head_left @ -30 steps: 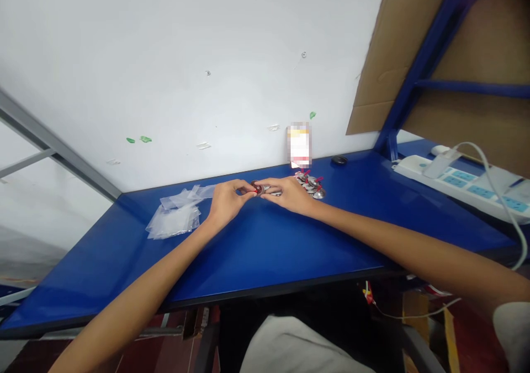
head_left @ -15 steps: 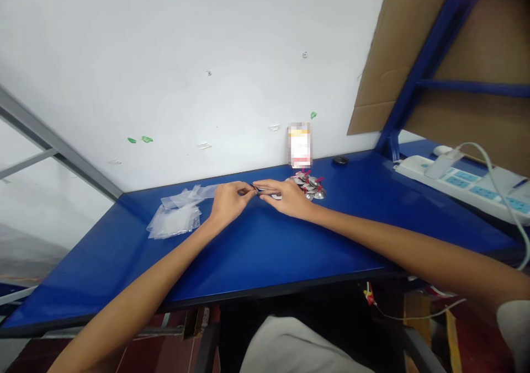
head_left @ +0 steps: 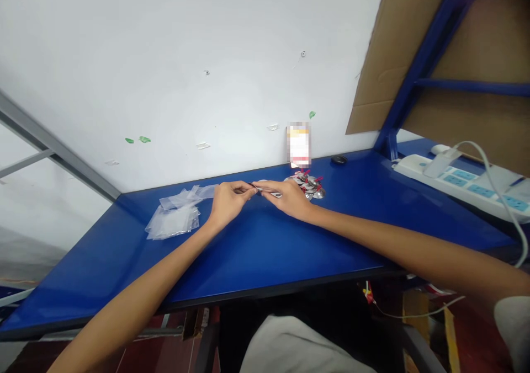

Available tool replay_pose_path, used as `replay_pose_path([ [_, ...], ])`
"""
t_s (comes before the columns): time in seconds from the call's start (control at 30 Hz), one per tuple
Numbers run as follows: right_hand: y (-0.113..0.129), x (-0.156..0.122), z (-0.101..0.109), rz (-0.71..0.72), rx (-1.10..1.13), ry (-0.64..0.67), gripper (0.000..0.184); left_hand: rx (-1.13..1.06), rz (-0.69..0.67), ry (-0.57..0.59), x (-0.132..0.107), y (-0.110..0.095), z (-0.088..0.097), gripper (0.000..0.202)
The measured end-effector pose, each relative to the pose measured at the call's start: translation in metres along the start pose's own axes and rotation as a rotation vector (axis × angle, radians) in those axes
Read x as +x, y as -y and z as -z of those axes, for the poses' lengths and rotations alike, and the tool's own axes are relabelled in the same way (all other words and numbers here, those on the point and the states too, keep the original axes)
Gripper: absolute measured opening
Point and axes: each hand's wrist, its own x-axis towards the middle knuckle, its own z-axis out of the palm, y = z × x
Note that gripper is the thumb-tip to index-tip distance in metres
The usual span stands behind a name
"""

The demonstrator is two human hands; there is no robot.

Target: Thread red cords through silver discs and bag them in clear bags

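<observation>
My left hand (head_left: 231,197) is closed, thumb and fingers pinched on a thin dark end that is mostly hidden. Fingertip to fingertip with it, my right hand (head_left: 290,196) is closed around a flat, shiny silver metal piece (head_left: 276,194), whose edge shows below the fingers. Whether the dark end belongs to that piece I cannot tell. Just behind my right hand lies a pile of small silver metal domes (head_left: 318,193) with red straps. Left of my left hand, clear plastic bags (head_left: 176,218) are spread in a loose stack.
Against the white wall stands a small blurred box (head_left: 298,145). A black round object (head_left: 339,160) lies to its right. A white power strip (head_left: 467,184) with a plugged-in cable occupies the right side of the blue table (head_left: 265,257). A blue metal frame (head_left: 414,94) rises there.
The silver piece shows a little more of its edge under my right hand. Both hands stay in nearly the same place; the whole view has shifted slightly.
</observation>
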Motion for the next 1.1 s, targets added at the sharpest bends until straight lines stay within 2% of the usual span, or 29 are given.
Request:
replay_pose_path([
  [0.27,-0.005,-0.002,-0.001,0.11,-0.128,-0.024,0.041,-0.202,0.073,0.104,0.003,0.001,0.001,0.025],
  [0.57,-0.004,0.0,0.001,0.158,0.062,-0.125,0.032,-0.542,0.239,0.126,0.002,0.002,-0.004,0.035],
  [0.83,0.002,0.003,0.008,0.209,0.128,-0.105,0.024,-0.567,0.194,0.187,0.002,0.001,-0.001,0.024],
  [1.1,0.01,0.007,0.015,0.147,0.129,-0.137,0.019,-0.62,0.144,0.213,0.003,0.001,0.0,0.025],
])
